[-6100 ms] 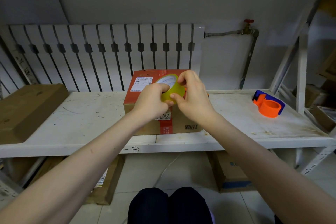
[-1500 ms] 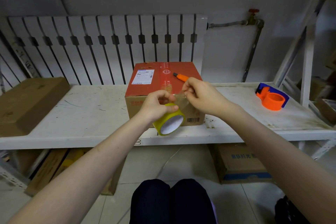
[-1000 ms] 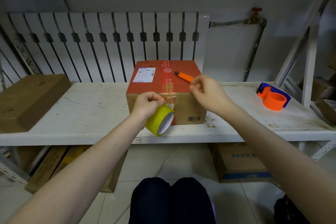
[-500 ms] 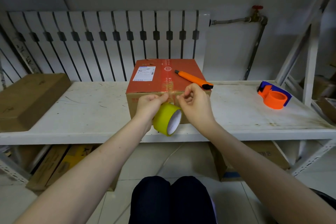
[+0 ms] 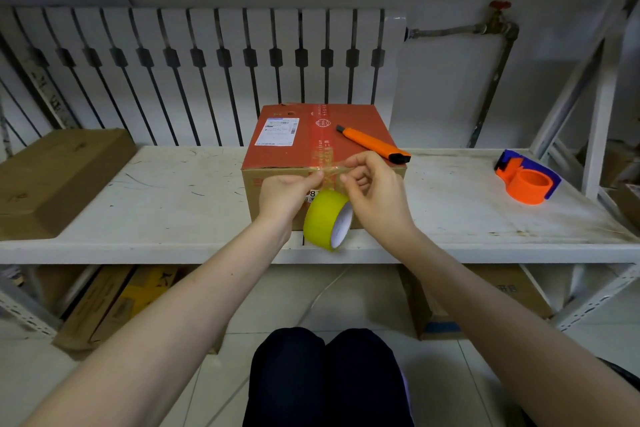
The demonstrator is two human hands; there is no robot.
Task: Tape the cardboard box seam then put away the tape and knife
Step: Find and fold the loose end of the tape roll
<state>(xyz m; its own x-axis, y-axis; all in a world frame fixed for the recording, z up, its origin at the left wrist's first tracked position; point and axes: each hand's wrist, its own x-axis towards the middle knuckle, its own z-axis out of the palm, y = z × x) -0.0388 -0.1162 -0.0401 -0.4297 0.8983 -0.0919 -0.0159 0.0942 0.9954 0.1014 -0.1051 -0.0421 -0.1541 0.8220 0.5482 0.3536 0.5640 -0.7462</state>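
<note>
step in hand: taping the seam, early part. box (image 5: 323, 149) sits mid bench (image 5: 156, 204), red top up, a printed seam strip running front to back. left hand (image 5: 287, 196) and right hand (image 5: 375, 196) are both at the box's front top edge, each pinching a stretch of clear tape (image 5: 332, 168) between thumb and fingers; the tape lies across that edge over the seam. the yellow roll (image 5: 327, 220) hangs just below between the hands, in front of the box face; cannot tell if the left hand's lower fingers also steady it. the tape looks not yet pressed flat along the top.

knife (image 5: 372, 144) lies on the box top near the right rear corner, untouched. orange dispenser (image 5: 528, 180) sits well apart at bench right.

next, likely: press the end down on the seam, draw the roll along it, then cut. risk: thin tape creasing or sticking to itself.
</note>
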